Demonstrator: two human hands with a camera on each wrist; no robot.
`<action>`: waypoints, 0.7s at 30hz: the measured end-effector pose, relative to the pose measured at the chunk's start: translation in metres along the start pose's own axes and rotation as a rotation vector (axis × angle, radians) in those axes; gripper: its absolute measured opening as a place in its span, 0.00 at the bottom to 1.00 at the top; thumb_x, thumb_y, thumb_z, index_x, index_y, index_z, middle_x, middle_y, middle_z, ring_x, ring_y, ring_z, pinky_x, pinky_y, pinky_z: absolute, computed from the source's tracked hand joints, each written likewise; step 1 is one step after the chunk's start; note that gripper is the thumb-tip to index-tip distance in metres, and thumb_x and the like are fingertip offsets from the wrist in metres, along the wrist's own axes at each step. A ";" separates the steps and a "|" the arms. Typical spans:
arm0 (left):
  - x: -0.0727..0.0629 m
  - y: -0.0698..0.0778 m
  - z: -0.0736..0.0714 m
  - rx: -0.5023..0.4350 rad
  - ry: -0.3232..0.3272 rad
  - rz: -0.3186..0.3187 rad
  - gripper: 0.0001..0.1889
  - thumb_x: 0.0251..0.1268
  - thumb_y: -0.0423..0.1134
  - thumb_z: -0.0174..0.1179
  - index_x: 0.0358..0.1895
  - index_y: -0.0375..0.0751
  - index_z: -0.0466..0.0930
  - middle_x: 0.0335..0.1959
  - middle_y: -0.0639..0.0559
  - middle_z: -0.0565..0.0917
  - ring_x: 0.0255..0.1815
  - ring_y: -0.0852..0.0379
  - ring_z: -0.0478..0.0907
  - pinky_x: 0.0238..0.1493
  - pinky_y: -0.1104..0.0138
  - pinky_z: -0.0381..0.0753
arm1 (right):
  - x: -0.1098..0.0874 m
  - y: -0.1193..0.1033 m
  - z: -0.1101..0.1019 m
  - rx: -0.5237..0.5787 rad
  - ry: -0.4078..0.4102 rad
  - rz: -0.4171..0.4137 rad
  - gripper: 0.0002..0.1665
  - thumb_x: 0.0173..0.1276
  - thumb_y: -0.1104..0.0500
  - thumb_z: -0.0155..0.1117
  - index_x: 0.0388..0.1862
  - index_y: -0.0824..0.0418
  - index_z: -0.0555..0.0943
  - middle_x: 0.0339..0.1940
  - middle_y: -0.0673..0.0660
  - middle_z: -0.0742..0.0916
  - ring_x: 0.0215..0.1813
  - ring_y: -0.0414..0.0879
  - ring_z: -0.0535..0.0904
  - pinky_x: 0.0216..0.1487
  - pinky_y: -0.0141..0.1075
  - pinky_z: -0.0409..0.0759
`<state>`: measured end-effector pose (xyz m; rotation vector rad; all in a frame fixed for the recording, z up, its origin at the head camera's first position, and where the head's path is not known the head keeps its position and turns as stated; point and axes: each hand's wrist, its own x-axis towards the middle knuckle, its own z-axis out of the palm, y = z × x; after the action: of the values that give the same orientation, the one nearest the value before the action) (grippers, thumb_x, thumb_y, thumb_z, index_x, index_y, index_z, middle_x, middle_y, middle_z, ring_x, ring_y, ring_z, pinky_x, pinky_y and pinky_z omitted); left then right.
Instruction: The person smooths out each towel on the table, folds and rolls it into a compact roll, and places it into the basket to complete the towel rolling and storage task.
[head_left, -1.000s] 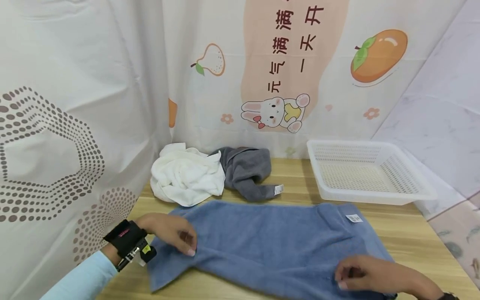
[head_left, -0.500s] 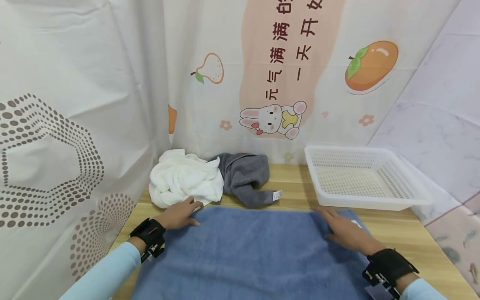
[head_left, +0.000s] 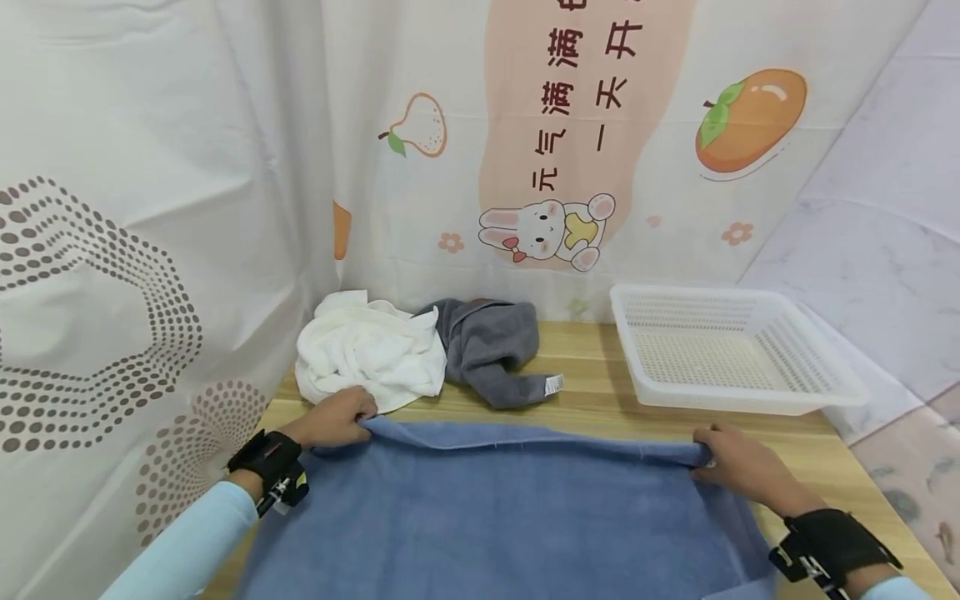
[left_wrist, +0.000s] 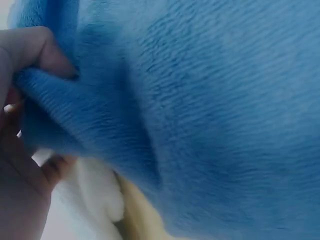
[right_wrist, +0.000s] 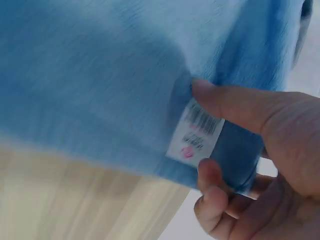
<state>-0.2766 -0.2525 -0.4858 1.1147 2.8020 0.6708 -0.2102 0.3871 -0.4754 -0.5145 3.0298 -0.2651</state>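
A blue towel [head_left: 510,508] spreads across the near part of the table, its far edge raised and folded over a little between the two hands. At its far left corner the left hand [head_left: 337,418] pinches the edge; the left wrist view shows thumb and fingers with the blue cloth [left_wrist: 200,115] between them. The right hand [head_left: 750,471] grips the far right corner. In the right wrist view a white label [right_wrist: 196,132] lies by that thumb, on the towel's corner. The towel's near edge runs out of the head view.
Behind the left hand lies a crumpled white towel [head_left: 367,350], touching a grey towel [head_left: 491,346] with a white tag. A white plastic basket [head_left: 750,400] stands at the back right of the wooden table [head_left: 585,358]. Printed curtains [head_left: 465,183] hang behind and at the left.
Both hands moved from the towel's near side to its far edge, spreading it flatter. In the last half second they took hold of the far corners and lifted that edge.
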 end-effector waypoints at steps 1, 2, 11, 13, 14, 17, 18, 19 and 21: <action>-0.003 -0.001 -0.002 -0.029 0.020 -0.014 0.25 0.44 0.22 0.67 0.22 0.48 0.56 0.23 0.63 0.54 0.25 0.64 0.54 0.34 0.66 0.58 | -0.003 0.003 -0.002 -0.009 0.021 0.003 0.20 0.52 0.60 0.83 0.35 0.55 0.78 0.32 0.51 0.78 0.30 0.44 0.73 0.27 0.42 0.71; -0.005 -0.001 -0.004 -0.056 0.038 -0.036 0.24 0.45 0.22 0.68 0.23 0.47 0.59 0.23 0.63 0.55 0.25 0.64 0.55 0.33 0.66 0.59 | -0.006 0.005 -0.003 -0.012 0.047 0.005 0.19 0.52 0.63 0.82 0.32 0.54 0.77 0.30 0.50 0.78 0.29 0.44 0.72 0.26 0.42 0.70; -0.008 -0.001 -0.039 0.173 0.226 -0.105 0.17 0.53 0.24 0.73 0.45 0.42 0.84 0.28 0.56 0.80 0.26 0.59 0.74 0.32 0.60 0.74 | -0.009 0.009 -0.036 -0.004 0.347 -0.039 0.17 0.50 0.74 0.76 0.32 0.60 0.79 0.29 0.53 0.82 0.29 0.47 0.77 0.28 0.45 0.73; -0.009 -0.004 -0.043 0.281 0.268 -0.096 0.14 0.50 0.25 0.76 0.40 0.43 0.87 0.30 0.54 0.82 0.28 0.57 0.76 0.33 0.58 0.76 | -0.009 0.008 -0.042 -0.015 0.445 -0.056 0.18 0.48 0.75 0.76 0.32 0.61 0.79 0.30 0.55 0.83 0.30 0.51 0.79 0.28 0.46 0.74; -0.010 -0.006 -0.045 0.324 0.276 -0.095 0.12 0.50 0.27 0.77 0.37 0.44 0.88 0.30 0.55 0.82 0.28 0.56 0.77 0.33 0.57 0.76 | -0.009 0.007 -0.045 -0.025 0.488 -0.060 0.18 0.47 0.75 0.77 0.32 0.60 0.80 0.30 0.56 0.83 0.29 0.52 0.79 0.28 0.46 0.74; -0.016 -0.009 -0.049 0.421 0.238 -0.087 0.10 0.49 0.36 0.81 0.32 0.48 0.89 0.26 0.57 0.78 0.27 0.56 0.76 0.32 0.56 0.75 | -0.011 0.005 -0.051 -0.046 0.540 -0.041 0.18 0.47 0.74 0.78 0.33 0.61 0.80 0.29 0.57 0.83 0.27 0.53 0.79 0.25 0.45 0.72; -0.019 -0.009 -0.051 0.436 0.216 -0.081 0.09 0.48 0.38 0.81 0.30 0.49 0.88 0.25 0.58 0.77 0.26 0.57 0.75 0.31 0.57 0.74 | -0.012 0.004 -0.052 -0.050 0.539 -0.032 0.18 0.47 0.74 0.78 0.33 0.62 0.80 0.28 0.57 0.84 0.26 0.52 0.79 0.25 0.45 0.72; -0.022 -0.009 -0.053 0.444 0.195 -0.071 0.10 0.48 0.40 0.82 0.28 0.50 0.87 0.24 0.59 0.75 0.26 0.57 0.74 0.30 0.57 0.73 | -0.014 0.004 -0.053 -0.051 0.529 -0.021 0.17 0.47 0.73 0.78 0.32 0.62 0.81 0.27 0.56 0.84 0.25 0.51 0.78 0.24 0.44 0.71; -0.030 -0.009 -0.058 0.454 0.160 -0.054 0.13 0.46 0.44 0.82 0.23 0.53 0.83 0.23 0.61 0.71 0.24 0.60 0.71 0.28 0.60 0.71 | -0.018 0.004 -0.054 -0.039 0.500 0.001 0.16 0.48 0.72 0.78 0.32 0.62 0.81 0.26 0.55 0.84 0.24 0.48 0.76 0.23 0.42 0.69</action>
<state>-0.2720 -0.3002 -0.4406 1.0730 3.2094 0.1188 -0.1988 0.4052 -0.4220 -0.5143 3.5234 -0.3874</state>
